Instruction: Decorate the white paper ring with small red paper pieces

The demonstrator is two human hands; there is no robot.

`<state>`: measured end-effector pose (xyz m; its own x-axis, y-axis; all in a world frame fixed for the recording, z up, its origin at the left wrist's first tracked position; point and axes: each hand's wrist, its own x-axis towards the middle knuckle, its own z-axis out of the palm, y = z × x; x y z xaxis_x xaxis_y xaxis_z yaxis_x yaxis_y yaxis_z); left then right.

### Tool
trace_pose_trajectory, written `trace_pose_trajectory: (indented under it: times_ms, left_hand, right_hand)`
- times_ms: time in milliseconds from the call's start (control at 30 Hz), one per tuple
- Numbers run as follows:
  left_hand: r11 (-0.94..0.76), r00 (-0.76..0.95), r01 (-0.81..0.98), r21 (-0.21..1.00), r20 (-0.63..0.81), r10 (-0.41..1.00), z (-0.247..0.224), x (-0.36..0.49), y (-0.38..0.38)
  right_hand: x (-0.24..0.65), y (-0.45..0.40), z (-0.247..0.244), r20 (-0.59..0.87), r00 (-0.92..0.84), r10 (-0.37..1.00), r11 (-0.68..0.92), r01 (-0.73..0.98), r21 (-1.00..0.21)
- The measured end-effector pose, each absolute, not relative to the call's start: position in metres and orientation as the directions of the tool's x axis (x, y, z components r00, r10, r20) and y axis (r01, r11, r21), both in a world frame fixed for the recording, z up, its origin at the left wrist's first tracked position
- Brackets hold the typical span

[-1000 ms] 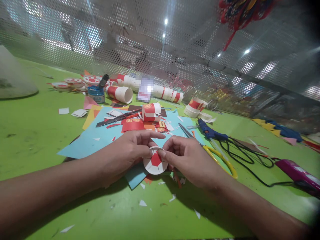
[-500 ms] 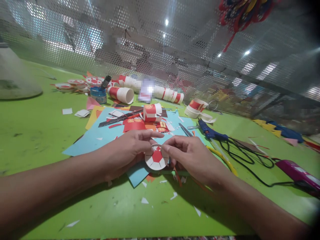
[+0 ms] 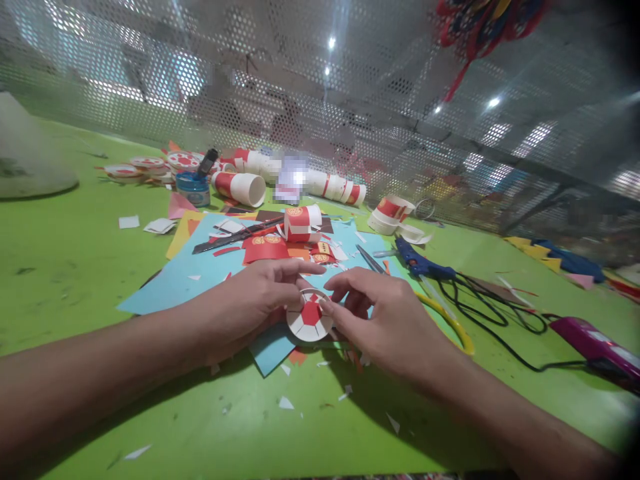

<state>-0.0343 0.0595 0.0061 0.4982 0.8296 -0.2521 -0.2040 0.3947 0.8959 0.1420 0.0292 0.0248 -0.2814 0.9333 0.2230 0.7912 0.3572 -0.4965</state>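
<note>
A round white disc (image 3: 311, 316) with a red centre patch and dark lines faces up between my hands. My left hand (image 3: 265, 297) pinches its upper left edge, with the index finger stretched out above it. At the right edge, the thumb of my right hand (image 3: 370, 307) touches the disc; the index finger is bent and a little apart from the thumb. Beneath and behind the disc lie light blue paper sheets (image 3: 175, 283). A cut red and white paper cup (image 3: 303, 223) and red paper pieces (image 3: 265, 249) rest on them.
Yellow-handled scissors (image 3: 463, 330) and a blue glue gun (image 3: 425, 262) with a black cord lie to the right, near a magenta power strip (image 3: 597, 343). Further back are a blue jar (image 3: 194, 190), paper cups (image 3: 240, 189) and a perforated screen. White scraps dot the green table (image 3: 210, 427).
My right hand has loosened, with its index finger lifted away from the thumb. An orange strip that hung below my right hand shows less. The view has shifted slightly.
</note>
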Motion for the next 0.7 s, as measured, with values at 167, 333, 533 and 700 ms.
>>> trace_pose_trajectory:
  times_ms: [167, 333, 533, 700]
  left_hand:
    - [0.397, 0.521, -0.226, 0.889, -0.234, 0.821, 0.002, -0.034, 0.060]
    - [0.391, 0.556, -0.210, 0.896, -0.219, 0.802, -0.002, -0.034, 0.062]
    - [0.328, 0.553, -0.108, 0.938, -0.218, 0.804, 0.001, -0.034, 0.062]
    - [0.328, 0.581, -0.088, 0.941, -0.219, 0.784, 0.000, -0.035, 0.063]
  right_hand:
    - [0.144, 0.029, 0.021, 0.392, -0.395, 0.831, 0.513, 0.817, -0.262]
    - [0.148, 0.029, 0.021, 0.382, -0.544, 0.747, 0.623, 0.774, -0.116]
    - [0.149, 0.030, 0.021, 0.324, -0.561, 0.762, 0.623, 0.771, -0.132]
    - [0.154, 0.030, 0.023, 0.233, -0.654, 0.720, 0.675, 0.738, -0.014]
